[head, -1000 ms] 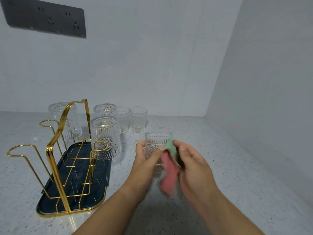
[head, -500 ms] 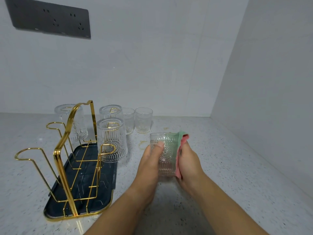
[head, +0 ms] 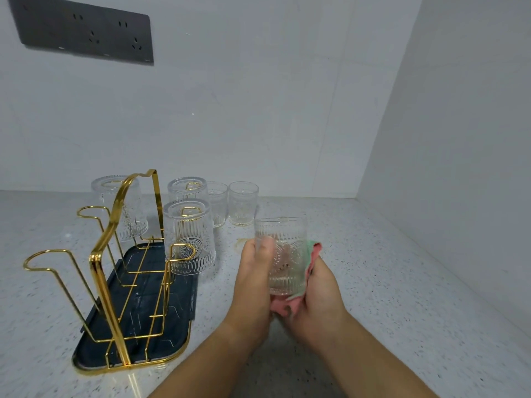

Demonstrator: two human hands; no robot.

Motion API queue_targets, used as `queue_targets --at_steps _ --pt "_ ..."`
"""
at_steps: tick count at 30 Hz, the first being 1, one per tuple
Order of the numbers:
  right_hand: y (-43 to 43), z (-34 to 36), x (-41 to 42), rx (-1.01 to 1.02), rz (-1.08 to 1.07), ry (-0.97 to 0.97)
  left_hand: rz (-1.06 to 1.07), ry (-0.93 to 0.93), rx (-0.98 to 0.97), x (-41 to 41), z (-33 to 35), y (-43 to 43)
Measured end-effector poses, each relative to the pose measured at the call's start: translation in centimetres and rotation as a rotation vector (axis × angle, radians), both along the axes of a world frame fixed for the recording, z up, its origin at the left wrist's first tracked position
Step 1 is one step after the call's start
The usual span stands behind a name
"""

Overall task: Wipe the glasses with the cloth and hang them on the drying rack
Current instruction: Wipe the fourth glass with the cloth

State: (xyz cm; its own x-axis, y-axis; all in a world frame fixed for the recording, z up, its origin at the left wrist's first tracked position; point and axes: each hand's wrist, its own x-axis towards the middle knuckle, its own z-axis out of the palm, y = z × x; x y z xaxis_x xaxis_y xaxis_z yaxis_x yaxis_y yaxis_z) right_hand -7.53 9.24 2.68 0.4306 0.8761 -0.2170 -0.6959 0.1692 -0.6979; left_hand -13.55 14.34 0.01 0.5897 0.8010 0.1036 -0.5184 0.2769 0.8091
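Shifted cloth beneath glass, rack leftward

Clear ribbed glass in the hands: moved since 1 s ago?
No, not noticeably: the clear ribbed glass stays just right of the front glass hung on the gold wire rack, nearer than the two upright glasses.

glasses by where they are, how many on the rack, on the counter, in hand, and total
hung glasses on the drying rack: 3
upright glasses on the counter: 2
held glass, left hand and right hand with cloth: 1
total: 6
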Motion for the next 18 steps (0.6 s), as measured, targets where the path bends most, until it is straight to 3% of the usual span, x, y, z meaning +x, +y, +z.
queue_targets --at_steps 3,7,9,13,18 --pt "-0.2 -0.3 0.7 -0.066 0.011 0.005 0.0 0.053 0.105 0.3 -0.4 0.1" --pt "-1.0 -0.2 0.8 -0.03 -0.018 -0.089 0.01 0.091 0.064 0.2 -0.7 0.9" --pt "-1.2 0.1 1.1 -0.074 -0.036 -0.217 0.003 0.087 0.097 -0.1 -0.5 0.9" --pt "-1.5 0.8 1.4 -0.218 -0.123 -0.733 0.0 0.112 0.125 -0.4 -0.2 0.5" --pt "-1.1 2.7 2.9 -0.116 -0.09 -0.798 -0.103 0.145 0.029 -0.5 -0.2 0.3"
